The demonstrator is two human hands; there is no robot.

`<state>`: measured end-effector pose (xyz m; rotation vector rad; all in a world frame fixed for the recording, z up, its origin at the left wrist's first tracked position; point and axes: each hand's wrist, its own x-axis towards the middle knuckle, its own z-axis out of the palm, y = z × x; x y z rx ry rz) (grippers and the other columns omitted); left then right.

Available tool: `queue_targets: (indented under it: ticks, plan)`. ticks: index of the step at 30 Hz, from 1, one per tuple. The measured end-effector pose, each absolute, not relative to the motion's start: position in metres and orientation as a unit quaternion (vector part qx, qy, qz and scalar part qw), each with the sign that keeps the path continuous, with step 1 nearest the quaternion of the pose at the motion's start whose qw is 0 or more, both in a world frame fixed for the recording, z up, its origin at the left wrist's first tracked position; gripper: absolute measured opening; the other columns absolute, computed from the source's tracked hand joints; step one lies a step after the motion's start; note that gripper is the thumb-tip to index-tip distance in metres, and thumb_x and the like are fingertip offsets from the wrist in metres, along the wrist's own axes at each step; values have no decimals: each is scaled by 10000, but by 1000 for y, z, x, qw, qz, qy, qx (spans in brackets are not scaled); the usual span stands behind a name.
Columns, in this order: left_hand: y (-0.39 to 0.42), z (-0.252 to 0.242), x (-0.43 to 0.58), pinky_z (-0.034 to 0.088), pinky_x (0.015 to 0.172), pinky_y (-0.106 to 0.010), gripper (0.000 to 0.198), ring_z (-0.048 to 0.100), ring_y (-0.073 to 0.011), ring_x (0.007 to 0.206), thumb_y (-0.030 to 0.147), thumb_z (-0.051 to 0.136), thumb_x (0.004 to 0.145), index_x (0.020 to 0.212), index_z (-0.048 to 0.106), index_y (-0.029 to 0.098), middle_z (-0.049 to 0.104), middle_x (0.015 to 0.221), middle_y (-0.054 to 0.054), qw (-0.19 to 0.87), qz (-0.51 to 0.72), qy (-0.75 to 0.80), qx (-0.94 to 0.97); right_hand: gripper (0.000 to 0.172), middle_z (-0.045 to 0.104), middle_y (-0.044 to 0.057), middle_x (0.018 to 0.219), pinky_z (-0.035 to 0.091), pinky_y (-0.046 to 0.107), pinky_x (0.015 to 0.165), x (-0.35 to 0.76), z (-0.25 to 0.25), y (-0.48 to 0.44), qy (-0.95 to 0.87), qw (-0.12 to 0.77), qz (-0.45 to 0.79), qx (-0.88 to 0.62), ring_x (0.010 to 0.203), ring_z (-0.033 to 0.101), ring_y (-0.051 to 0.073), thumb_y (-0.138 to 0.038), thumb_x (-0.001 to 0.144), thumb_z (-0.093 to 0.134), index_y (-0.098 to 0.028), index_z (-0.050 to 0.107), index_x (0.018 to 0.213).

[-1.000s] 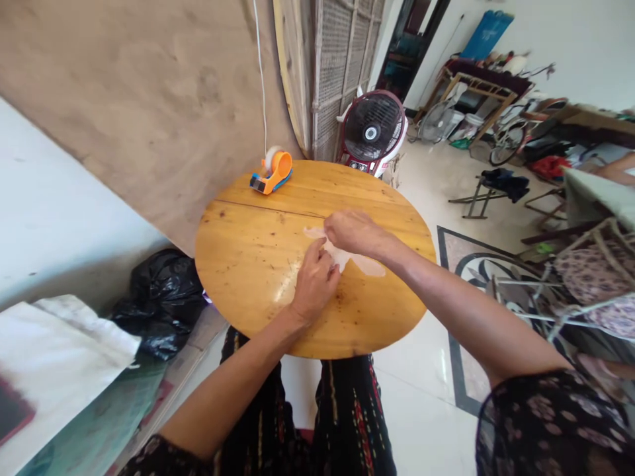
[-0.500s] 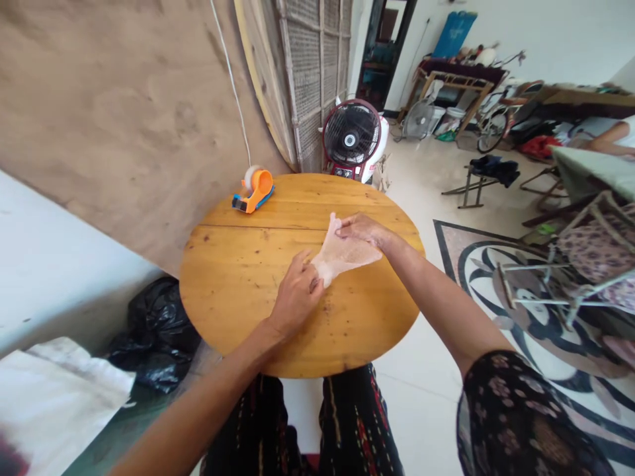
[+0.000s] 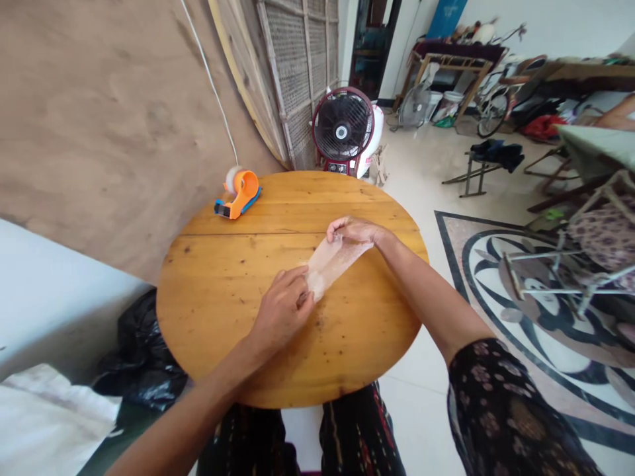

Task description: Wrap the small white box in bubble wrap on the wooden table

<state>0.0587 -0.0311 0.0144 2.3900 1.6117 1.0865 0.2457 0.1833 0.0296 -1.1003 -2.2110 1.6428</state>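
Observation:
A thin, translucent pale pink plastic sheet (image 3: 331, 261) is stretched between my two hands, just over the round wooden table (image 3: 223, 284). My left hand (image 3: 285, 301) pinches its near left end, thumb against bent fingers. At the far right end, my right hand (image 3: 353, 229) grips the other edge with curled fingers, and part of the sheet passes beneath that hand. Whether the sheet is a flat piece or a small bag I cannot tell. Farther back on the left of the tabletop, an orange and blue tape dispenser (image 3: 243, 192) holds a roll of clear tape.
Behind the table's far edge stands a fan (image 3: 342, 125). A brown board (image 3: 109, 99) leans along the left, with a black plastic bag (image 3: 143, 350) below it. To the right are a folding stool (image 3: 476, 172) and a chair with a patterned cushion (image 3: 600, 244).
The sheet has gone from a bunched, flared shape to a longer, flatter strip. My left hand has moved slightly left and nearer to me. The camera view has shifted a little.

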Motion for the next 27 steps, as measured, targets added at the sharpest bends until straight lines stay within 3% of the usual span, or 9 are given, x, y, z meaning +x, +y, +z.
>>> queue_targets:
  ticks: [4,8,12,17,22,27]
  plan:
    - [-27,19,57,494,800,-393,226,618,-238,943,115,499,842,638,442,194,687,1031,-115,15,317,506,802,177,699,2,712,461,194,624,240,34,192,-760,26,547,-349,607,591,105,-189,666,574,-156,716,767]
    - [-32,23,61,497,781,-385,207,603,-234,918,121,495,856,666,466,197,680,1035,-104,8,308,513,801,221,734,56,790,502,227,673,233,50,189,-762,-34,551,-338,701,654,149,-316,716,637,-147,746,805]
    - [-42,23,67,507,804,-389,174,590,-229,921,134,512,868,704,509,191,661,1049,-110,7,333,521,786,320,738,64,799,462,216,616,220,64,181,-837,-82,413,-348,697,648,151,-449,752,665,-147,753,810]
    - [-45,21,68,519,805,-383,165,593,-226,917,155,535,852,692,539,193,661,1017,-99,18,354,523,775,168,734,38,783,412,193,550,202,59,178,-870,-98,322,-359,651,631,129,-257,754,644,-151,744,839]
    - [-28,32,59,506,834,-391,153,590,-278,1064,125,571,724,590,538,190,673,990,-102,77,305,522,793,175,733,39,779,413,187,558,195,52,182,-874,-106,316,-354,662,632,128,-223,757,626,-151,743,865]
    - [-4,50,54,480,739,-350,143,592,-219,804,142,550,654,520,548,189,657,751,-39,175,193,487,834,187,730,36,778,410,206,558,193,54,183,-896,-106,291,-318,690,627,146,-206,733,596,-152,749,827]
